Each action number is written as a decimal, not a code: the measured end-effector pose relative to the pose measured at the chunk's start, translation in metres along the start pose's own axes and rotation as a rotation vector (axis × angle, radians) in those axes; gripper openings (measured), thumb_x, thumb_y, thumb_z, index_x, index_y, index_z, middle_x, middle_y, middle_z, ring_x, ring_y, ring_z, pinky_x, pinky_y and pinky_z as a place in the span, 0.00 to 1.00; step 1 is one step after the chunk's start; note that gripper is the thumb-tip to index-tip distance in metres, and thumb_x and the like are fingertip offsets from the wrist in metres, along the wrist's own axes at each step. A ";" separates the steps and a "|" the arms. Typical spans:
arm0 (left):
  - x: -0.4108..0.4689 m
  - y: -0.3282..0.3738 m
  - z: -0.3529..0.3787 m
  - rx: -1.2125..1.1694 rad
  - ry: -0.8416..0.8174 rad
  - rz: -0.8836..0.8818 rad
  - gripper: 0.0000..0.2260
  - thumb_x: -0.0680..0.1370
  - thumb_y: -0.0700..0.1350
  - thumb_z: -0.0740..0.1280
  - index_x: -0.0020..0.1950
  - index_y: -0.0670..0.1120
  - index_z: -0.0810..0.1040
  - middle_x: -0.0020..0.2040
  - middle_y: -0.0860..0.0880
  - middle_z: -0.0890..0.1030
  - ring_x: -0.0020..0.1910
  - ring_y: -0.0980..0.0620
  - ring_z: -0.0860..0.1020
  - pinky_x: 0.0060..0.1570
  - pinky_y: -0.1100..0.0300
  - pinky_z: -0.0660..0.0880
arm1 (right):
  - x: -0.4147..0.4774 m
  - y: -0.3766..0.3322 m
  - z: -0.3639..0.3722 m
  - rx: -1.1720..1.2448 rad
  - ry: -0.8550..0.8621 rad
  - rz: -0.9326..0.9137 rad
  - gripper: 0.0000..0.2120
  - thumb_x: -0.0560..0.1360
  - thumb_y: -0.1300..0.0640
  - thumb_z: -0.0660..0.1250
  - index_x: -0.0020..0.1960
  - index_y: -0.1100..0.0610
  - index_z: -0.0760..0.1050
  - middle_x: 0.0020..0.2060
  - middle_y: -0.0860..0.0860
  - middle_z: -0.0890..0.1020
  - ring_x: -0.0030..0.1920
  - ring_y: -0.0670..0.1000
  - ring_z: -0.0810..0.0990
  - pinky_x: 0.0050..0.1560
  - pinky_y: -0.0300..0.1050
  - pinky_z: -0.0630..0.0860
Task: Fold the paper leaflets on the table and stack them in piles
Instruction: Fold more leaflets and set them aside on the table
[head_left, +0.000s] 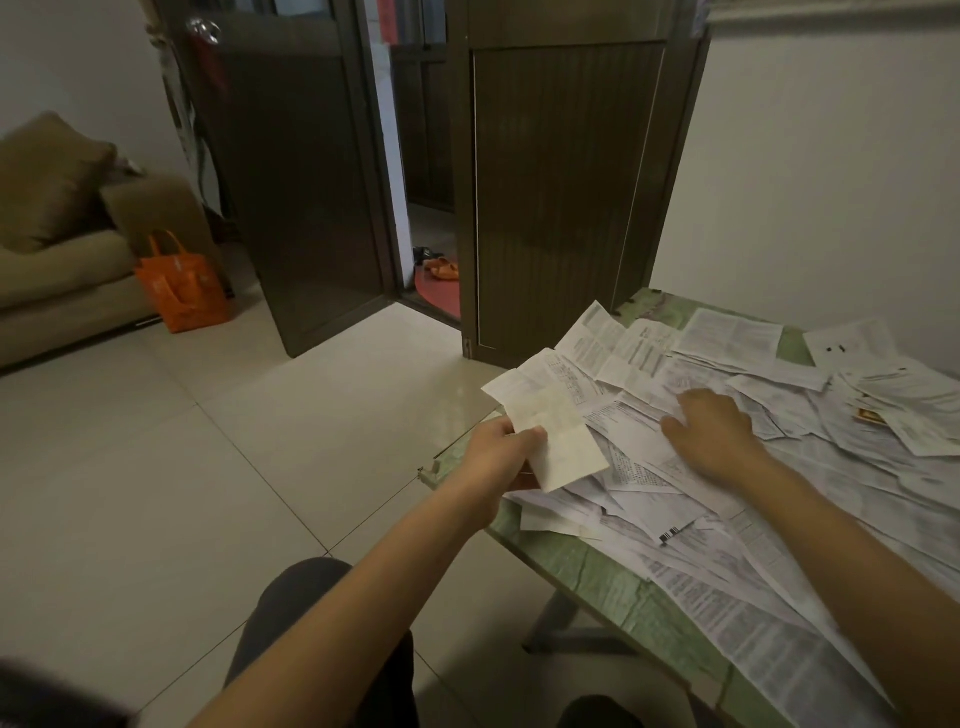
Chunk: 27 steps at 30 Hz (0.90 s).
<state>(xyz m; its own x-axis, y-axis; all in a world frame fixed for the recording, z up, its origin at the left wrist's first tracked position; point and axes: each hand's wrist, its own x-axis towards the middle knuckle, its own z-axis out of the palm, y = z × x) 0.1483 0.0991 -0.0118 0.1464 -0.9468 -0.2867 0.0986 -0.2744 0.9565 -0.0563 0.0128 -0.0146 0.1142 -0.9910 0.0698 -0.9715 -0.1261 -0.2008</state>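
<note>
Left hand: the left hand (501, 448) pinches a folded leaflet (558, 441), thumb on top and fingers beneath, holding it up over the near-left corner of the table (587, 569).
Right hand: the right hand (712, 432) lies palm down on the loose leaflets (779, 519). Its fingertips are hidden past the knuckles, so I cannot tell whether it pinches a sheet or only presses.
Where the paper is: one folded piece is in the air. The rest is spread unfolded across most of the green tabletop, sheets overlapping every way and some hanging off the far-left edge.
Step in hand: by my reading, one fold is done and waiting for a place while the right hand goes for the next sheet.
How far along: early, I'd say. The heap is large, and I can make out no tidy pile.
Next move calls for: a bare patch of table to set the folded one down square, then separating a single sheet from the overlap without dragging its neighbours along.
</note>
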 end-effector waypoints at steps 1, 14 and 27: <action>0.000 0.000 0.000 -0.007 -0.006 -0.001 0.06 0.80 0.38 0.60 0.55 0.41 0.73 0.45 0.47 0.78 0.41 0.49 0.78 0.41 0.57 0.78 | -0.001 -0.002 -0.002 0.030 0.058 -0.032 0.16 0.79 0.56 0.58 0.61 0.65 0.71 0.62 0.62 0.74 0.62 0.60 0.70 0.59 0.50 0.66; 0.006 0.014 -0.002 -0.549 -0.187 -0.018 0.11 0.77 0.41 0.60 0.58 0.43 0.72 0.43 0.46 0.79 0.48 0.48 0.76 0.62 0.47 0.68 | -0.028 -0.065 -0.054 1.148 0.401 0.001 0.12 0.75 0.65 0.66 0.56 0.54 0.77 0.54 0.48 0.76 0.55 0.47 0.76 0.55 0.43 0.78; 0.000 0.018 -0.003 -0.266 -0.086 0.096 0.08 0.78 0.44 0.62 0.53 0.42 0.76 0.50 0.47 0.80 0.54 0.47 0.76 0.53 0.56 0.71 | -0.052 -0.077 -0.047 0.676 -0.089 -0.347 0.16 0.76 0.57 0.65 0.63 0.51 0.73 0.63 0.49 0.73 0.63 0.47 0.69 0.58 0.37 0.68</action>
<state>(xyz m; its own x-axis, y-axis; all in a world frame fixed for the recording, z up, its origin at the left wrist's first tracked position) 0.1535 0.0943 0.0052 0.0844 -0.9802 -0.1790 0.3443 -0.1399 0.9284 0.0031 0.0760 0.0428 0.4338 -0.8859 0.1642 -0.5415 -0.4020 -0.7384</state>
